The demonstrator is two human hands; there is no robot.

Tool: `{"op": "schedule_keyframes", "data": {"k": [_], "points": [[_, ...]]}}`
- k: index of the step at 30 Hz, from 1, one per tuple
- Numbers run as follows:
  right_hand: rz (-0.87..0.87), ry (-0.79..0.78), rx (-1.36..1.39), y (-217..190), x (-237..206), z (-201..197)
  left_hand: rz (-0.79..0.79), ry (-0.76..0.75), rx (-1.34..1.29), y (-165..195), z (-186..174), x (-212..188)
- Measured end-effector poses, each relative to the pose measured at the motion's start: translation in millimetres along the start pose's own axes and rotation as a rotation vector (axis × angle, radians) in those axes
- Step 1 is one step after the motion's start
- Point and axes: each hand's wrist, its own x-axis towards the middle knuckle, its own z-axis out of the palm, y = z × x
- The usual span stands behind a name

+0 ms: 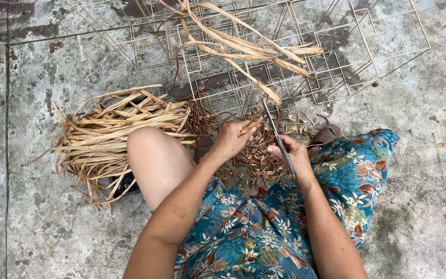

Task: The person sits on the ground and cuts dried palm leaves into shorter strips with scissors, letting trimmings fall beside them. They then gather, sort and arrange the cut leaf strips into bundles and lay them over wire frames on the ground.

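- The left hand [232,138] is closed around the near end of a dried leaf strip [243,62]; the strip runs away from the knee [148,147], up over the wire frames [305,67].
- The right hand [291,154] is wrapped tight around a slim blade [277,135], whose tip points away from the knee toward the strip's lower end.
- Between the two hands, just past the knee, lies a heap of brown trimmings [254,155], which suggests a fair amount of cutting is already done.
- On the outer side of the knee sits a bundle of pale strips [114,129], laid roughly side by side on the concrete floor [37,217]; I cannot tell whether these are finished or waiting.
- Several long strips hang loose over the wire frames beyond the knee, so work appears to be left.
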Motion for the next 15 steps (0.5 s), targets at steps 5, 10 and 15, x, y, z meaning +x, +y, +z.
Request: {"op": "schedule_keyframes", "data": {"k": [5, 10, 15], "points": [[-0.057, 0.01, 0.098, -3.1, 1.0, -2.7, -0.038, 0.086, -0.02, -1.5, -28.0, -5.5], [-0.056, 0.085, 0.07, -11.6, -1.4, -7.3, -0.018, 0.336, -0.136, 6.9, -141.0, -24.2], [-0.111, 0.118, 0.136, -10.2, 1.7, -16.5, -0.063, 0.826, 0.028, 33.2, -305.1, -120.1]]}}
